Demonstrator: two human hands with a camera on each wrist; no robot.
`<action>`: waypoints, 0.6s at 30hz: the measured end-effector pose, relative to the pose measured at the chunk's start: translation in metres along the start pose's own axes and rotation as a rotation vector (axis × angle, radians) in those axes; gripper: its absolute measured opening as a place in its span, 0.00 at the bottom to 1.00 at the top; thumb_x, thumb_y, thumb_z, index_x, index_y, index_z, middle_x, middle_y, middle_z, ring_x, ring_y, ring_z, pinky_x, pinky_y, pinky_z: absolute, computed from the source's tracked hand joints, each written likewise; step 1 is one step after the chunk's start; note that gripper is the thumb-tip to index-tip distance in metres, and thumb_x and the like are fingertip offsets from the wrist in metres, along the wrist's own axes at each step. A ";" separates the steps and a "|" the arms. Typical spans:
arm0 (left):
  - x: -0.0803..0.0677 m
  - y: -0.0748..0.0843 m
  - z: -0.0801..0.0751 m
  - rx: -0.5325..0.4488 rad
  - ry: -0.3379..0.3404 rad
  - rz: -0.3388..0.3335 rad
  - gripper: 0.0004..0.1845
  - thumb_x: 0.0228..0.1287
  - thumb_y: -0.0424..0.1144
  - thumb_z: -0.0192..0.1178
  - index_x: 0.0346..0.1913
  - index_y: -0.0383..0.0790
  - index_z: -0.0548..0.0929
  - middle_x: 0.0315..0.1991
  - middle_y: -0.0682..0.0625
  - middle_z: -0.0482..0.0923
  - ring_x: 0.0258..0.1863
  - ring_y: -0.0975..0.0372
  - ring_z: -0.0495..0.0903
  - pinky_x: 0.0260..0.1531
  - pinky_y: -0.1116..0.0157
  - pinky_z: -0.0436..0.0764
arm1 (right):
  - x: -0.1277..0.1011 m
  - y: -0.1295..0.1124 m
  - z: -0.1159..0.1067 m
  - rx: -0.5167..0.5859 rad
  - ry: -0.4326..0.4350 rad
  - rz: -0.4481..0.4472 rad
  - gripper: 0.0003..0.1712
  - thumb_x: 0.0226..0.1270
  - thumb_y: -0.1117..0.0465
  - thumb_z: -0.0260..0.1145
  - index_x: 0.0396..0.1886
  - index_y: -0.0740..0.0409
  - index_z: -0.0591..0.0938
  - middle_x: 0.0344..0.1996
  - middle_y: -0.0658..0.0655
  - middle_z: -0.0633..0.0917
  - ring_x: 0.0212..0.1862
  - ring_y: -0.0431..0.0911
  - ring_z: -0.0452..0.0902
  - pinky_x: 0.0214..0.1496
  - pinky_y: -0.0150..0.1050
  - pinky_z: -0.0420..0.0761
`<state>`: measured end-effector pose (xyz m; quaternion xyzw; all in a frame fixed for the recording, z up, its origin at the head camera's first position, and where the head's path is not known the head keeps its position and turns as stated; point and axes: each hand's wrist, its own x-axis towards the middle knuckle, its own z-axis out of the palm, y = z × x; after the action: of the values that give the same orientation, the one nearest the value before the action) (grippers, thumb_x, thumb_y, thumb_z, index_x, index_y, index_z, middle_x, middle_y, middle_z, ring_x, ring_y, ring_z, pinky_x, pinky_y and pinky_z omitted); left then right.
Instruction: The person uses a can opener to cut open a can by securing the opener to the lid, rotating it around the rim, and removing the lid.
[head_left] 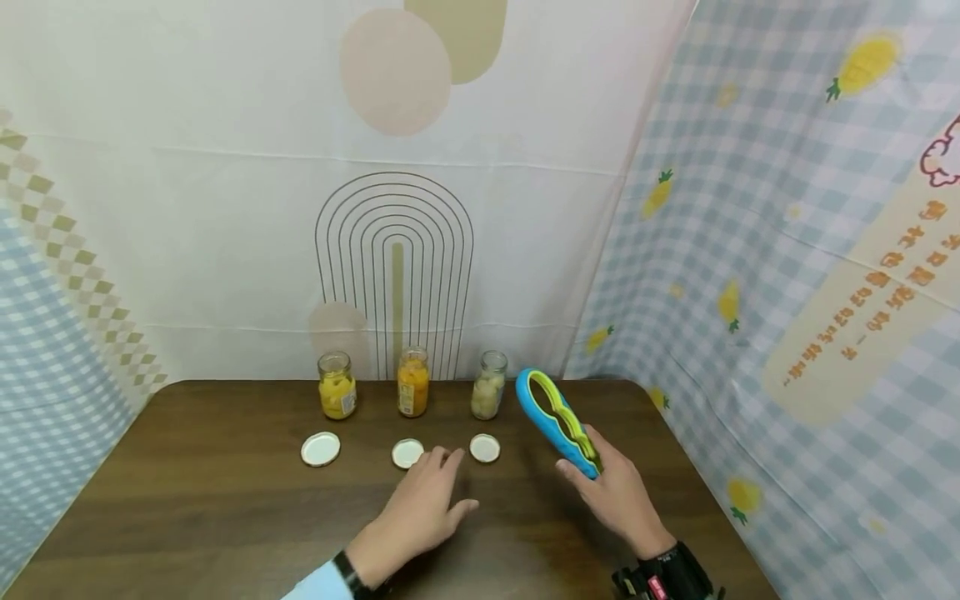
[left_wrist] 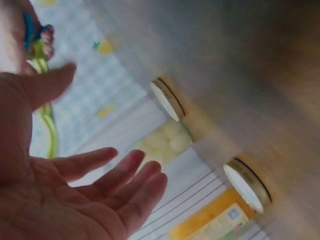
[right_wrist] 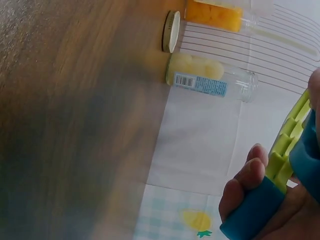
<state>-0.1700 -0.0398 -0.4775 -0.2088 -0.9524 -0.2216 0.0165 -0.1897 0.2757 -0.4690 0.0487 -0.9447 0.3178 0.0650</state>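
My right hand (head_left: 611, 487) grips the handle of a blue and green jar opener (head_left: 557, 419), held tilted above the table with its rings pointing up and away; the right wrist view shows my fingers (right_wrist: 247, 177) curled round the jar opener (right_wrist: 280, 185). My left hand (head_left: 420, 508) hovers open over the table, its fingertips near the middle lid (head_left: 407, 453). Three open glass jars stand in a row at the back: a yellow-filled jar (head_left: 337, 385), an orange-filled jar (head_left: 413, 382) and a pale-filled jar (head_left: 489, 385). A lid lies in front of each: the left lid (head_left: 320, 449) and the right lid (head_left: 484, 448).
The dark wooden table (head_left: 187, 500) is bounded by a white patterned backdrop (head_left: 225, 208) behind and a blue checked cloth wall (head_left: 787, 292) on the right. Bare tabletop spreads to the left and in front of my hands.
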 end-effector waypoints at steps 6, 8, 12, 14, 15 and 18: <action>-0.046 -0.002 -0.014 -0.010 0.038 -0.055 0.38 0.71 0.55 0.70 0.71 0.31 0.77 0.64 0.36 0.79 0.66 0.43 0.78 0.65 0.41 0.79 | -0.001 0.006 0.001 0.018 0.028 -0.016 0.48 0.80 0.35 0.61 0.84 0.61 0.63 0.61 0.64 0.84 0.49 0.49 0.82 0.50 0.47 0.81; -0.058 -0.003 -0.019 -0.005 0.070 -0.087 0.38 0.69 0.56 0.72 0.71 0.31 0.78 0.63 0.37 0.79 0.65 0.43 0.79 0.63 0.41 0.79 | -0.001 0.007 0.000 0.013 0.037 -0.019 0.47 0.81 0.35 0.59 0.83 0.64 0.63 0.65 0.66 0.83 0.55 0.53 0.83 0.55 0.54 0.83; -0.072 -0.004 -0.028 0.008 0.129 -0.131 0.39 0.66 0.58 0.73 0.70 0.33 0.79 0.62 0.40 0.80 0.64 0.46 0.79 0.62 0.43 0.79 | -0.001 0.009 -0.001 -0.008 0.048 -0.010 0.45 0.83 0.37 0.57 0.82 0.65 0.64 0.63 0.67 0.83 0.55 0.54 0.83 0.56 0.56 0.83; -0.075 -0.004 -0.031 0.006 0.150 -0.136 0.39 0.66 0.60 0.73 0.70 0.35 0.80 0.63 0.42 0.80 0.64 0.47 0.79 0.62 0.44 0.79 | -0.001 0.009 -0.001 -0.008 0.052 -0.003 0.44 0.83 0.37 0.57 0.82 0.65 0.65 0.60 0.66 0.84 0.51 0.52 0.82 0.51 0.53 0.83; -0.076 -0.004 -0.032 0.007 0.158 -0.136 0.39 0.66 0.60 0.72 0.70 0.35 0.80 0.63 0.42 0.80 0.64 0.48 0.79 0.62 0.44 0.79 | -0.001 0.009 -0.001 -0.007 0.051 0.002 0.43 0.83 0.37 0.57 0.81 0.64 0.65 0.58 0.65 0.85 0.50 0.51 0.82 0.49 0.51 0.82; -0.077 -0.004 -0.034 -0.001 0.164 -0.148 0.40 0.66 0.61 0.72 0.70 0.36 0.80 0.63 0.42 0.80 0.65 0.48 0.79 0.63 0.44 0.79 | 0.000 0.008 0.000 0.006 0.034 0.018 0.43 0.83 0.36 0.57 0.80 0.62 0.66 0.54 0.62 0.85 0.46 0.48 0.81 0.44 0.44 0.80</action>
<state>-0.1037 -0.0881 -0.4581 -0.1191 -0.9606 -0.2390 0.0777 -0.1903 0.2823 -0.4737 0.0353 -0.9428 0.3221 0.0781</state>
